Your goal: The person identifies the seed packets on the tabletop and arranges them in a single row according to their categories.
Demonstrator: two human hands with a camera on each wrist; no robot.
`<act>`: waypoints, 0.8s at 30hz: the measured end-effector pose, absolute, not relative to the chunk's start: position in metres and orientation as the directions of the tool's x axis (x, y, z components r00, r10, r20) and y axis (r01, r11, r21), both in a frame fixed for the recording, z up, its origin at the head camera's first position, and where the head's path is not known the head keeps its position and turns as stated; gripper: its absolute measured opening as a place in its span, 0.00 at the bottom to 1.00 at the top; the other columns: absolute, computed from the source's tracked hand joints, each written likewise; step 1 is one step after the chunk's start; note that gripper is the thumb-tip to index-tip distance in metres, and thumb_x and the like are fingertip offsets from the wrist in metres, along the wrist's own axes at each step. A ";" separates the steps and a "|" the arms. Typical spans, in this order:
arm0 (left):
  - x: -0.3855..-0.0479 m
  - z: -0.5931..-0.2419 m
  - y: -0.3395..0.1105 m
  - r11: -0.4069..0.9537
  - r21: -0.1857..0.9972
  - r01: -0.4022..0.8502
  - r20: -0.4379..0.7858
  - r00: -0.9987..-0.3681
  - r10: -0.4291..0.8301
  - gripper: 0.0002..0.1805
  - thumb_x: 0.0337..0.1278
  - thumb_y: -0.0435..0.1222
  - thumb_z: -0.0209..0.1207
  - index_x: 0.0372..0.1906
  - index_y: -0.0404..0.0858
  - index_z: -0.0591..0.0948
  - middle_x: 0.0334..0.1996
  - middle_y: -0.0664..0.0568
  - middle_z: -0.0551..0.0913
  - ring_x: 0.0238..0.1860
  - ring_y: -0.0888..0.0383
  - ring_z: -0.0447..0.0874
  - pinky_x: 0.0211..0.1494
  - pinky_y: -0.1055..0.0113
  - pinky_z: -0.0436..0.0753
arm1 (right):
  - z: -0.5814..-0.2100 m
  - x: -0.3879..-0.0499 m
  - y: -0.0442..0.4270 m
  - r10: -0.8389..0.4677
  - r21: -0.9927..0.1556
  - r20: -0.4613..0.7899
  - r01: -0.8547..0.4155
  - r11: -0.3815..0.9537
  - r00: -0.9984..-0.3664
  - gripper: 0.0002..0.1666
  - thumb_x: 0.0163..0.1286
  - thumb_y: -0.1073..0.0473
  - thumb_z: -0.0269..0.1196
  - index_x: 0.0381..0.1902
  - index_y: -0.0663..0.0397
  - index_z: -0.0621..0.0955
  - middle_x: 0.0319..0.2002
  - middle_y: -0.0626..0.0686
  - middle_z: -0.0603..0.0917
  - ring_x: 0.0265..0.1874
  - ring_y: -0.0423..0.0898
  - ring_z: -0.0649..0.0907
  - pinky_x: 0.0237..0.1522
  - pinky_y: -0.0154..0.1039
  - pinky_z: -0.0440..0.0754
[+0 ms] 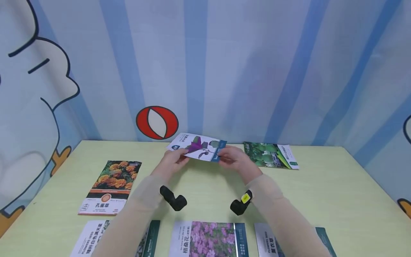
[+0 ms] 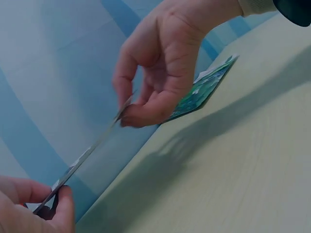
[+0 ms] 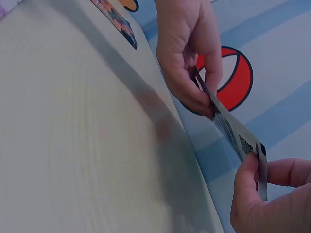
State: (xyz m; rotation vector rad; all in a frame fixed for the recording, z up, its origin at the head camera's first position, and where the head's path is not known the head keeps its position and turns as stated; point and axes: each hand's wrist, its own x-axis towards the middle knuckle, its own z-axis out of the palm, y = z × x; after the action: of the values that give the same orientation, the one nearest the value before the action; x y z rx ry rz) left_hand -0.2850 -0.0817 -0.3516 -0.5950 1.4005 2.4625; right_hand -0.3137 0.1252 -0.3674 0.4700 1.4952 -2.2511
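A seed packet (image 1: 201, 147) with a purple plant picture and a blue band is held above the far part of the table. My left hand (image 1: 173, 161) pinches its left end between thumb and fingers. At the other end, my right hand (image 1: 236, 161) pinches the blue band side. Edge-on, the packet (image 2: 92, 150) shows as a thin sheet in the left wrist view, with a gap between it and the table. The right wrist view shows the back of the packet (image 3: 238, 133), with a small dark printed square near the right thumb.
On the table (image 1: 337, 200) lie a marigold packet (image 1: 112, 185) at left and a green packet (image 1: 271, 155) at back right. Along the front are a pink-flower packet (image 1: 210, 239) and two packets partly covered by the forearms. A printed curtain (image 1: 224, 71) stands behind.
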 end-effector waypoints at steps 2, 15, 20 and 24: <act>-0.283 -0.351 -0.081 -0.494 0.765 -0.412 -0.461 -0.887 0.026 0.27 0.62 0.25 0.47 0.66 0.32 0.59 0.50 0.44 0.69 0.42 0.58 0.69 0.31 0.78 0.79 | -0.386 -0.326 0.123 -0.157 -0.792 -0.469 0.493 -0.361 -0.869 0.31 0.53 0.80 0.58 0.56 0.56 0.73 0.45 0.61 0.77 0.42 0.50 0.80 0.41 0.37 0.82; -0.280 -0.347 -0.096 -0.351 0.795 -0.494 -0.466 -0.869 0.168 0.27 0.63 0.25 0.49 0.66 0.29 0.60 0.52 0.41 0.69 0.42 0.56 0.74 0.42 0.74 0.81 | -0.380 -0.329 0.134 -0.189 -0.794 -0.440 0.479 -0.374 -0.878 0.28 0.58 0.75 0.58 0.59 0.60 0.73 0.51 0.63 0.75 0.43 0.49 0.79 0.47 0.36 0.79; -0.282 -0.347 -0.104 -0.233 0.829 -0.509 -0.470 -0.859 0.203 0.30 0.61 0.24 0.50 0.68 0.32 0.58 0.54 0.40 0.69 0.43 0.53 0.75 0.43 0.69 0.82 | -0.341 -0.295 0.131 -0.228 -0.835 -0.443 0.492 -0.246 -0.867 0.29 0.65 0.72 0.52 0.65 0.61 0.67 0.55 0.62 0.71 0.37 0.46 0.80 0.39 0.33 0.82; -0.280 -0.347 -0.110 -0.131 0.842 -0.524 -0.475 -0.833 0.282 0.30 0.61 0.25 0.49 0.68 0.34 0.58 0.57 0.38 0.70 0.47 0.51 0.76 0.54 0.62 0.76 | -0.337 -0.290 0.130 -0.280 -0.865 -0.436 0.484 -0.133 -0.855 0.29 0.66 0.70 0.54 0.65 0.61 0.67 0.53 0.62 0.74 0.36 0.47 0.80 0.34 0.35 0.82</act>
State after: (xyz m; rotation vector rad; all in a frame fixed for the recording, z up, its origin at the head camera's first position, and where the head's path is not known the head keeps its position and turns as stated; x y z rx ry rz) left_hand -0.2802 -0.1104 -0.3467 -0.2709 1.6195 2.0078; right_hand -0.2904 0.1297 -0.3366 0.2293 1.6474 -2.0312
